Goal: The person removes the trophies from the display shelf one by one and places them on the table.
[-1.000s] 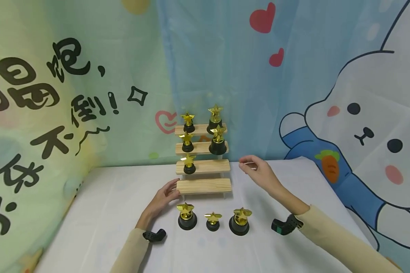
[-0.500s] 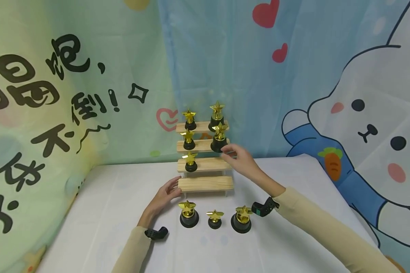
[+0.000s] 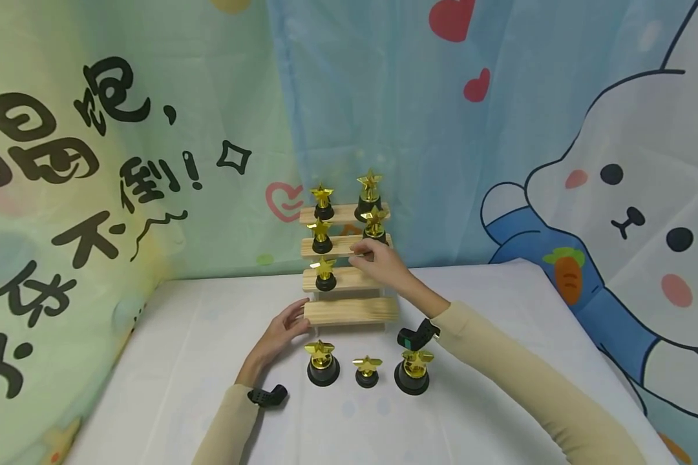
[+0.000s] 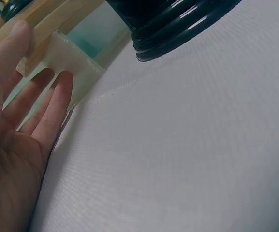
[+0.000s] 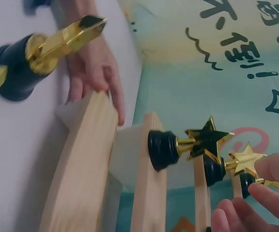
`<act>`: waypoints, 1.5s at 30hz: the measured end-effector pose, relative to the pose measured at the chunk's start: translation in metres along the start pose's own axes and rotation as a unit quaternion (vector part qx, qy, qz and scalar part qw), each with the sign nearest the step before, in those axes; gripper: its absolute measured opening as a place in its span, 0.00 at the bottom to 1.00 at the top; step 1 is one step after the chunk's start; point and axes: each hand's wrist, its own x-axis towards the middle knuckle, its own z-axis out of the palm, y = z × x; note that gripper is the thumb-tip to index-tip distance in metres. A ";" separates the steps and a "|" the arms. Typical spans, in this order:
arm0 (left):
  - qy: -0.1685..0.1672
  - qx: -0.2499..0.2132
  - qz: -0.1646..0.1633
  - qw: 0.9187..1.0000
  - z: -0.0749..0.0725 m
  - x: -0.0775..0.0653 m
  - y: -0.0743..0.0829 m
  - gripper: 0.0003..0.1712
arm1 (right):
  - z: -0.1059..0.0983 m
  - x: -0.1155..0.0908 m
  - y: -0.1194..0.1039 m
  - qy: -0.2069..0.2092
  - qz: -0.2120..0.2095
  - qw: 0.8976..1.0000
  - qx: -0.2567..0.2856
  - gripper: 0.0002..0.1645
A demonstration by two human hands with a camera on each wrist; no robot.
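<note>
A four-step wooden display stand [image 3: 351, 312] stands on the table, with several gold star trophies on its upper three steps. My left hand [image 3: 284, 328] holds the left end of the lowest step. In the left wrist view the thumb [image 4: 14, 38] lies on the plank and the fingertips touch the pale side panel [image 4: 74, 60]. My right hand [image 3: 380, 263] is in front of the stand's upper steps, fingers loosely bent around nothing. It overlaps the base of the larger trophy [image 3: 375, 223] on the right of the second step from the top. A smaller trophy [image 3: 326, 276] stands left of it.
Three trophies stand on the white tabletop before the stand: a left one [image 3: 322, 367], a small middle one [image 3: 367, 373] and a right one [image 3: 413, 374], partly behind the right wrist camera [image 3: 417, 335]. A printed curtain [image 3: 442, 161] hangs behind the table.
My right hand has moved left from beside the stand to in front of its upper steps. The left hand stays at the lowest step, and the trophies keep their places.
</note>
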 end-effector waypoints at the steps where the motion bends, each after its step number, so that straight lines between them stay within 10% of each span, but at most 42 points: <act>1: -0.001 -0.001 0.001 1.000 0.000 0.000 0.000 0.36 | 0.002 0.002 -0.001 -0.008 0.006 1.000 0.007 0.25; 45: 0.002 0.007 0.014 1.000 0.000 -0.001 -0.001 0.38 | 0.047 0.030 0.000 -0.057 0.075 0.991 0.100 0.19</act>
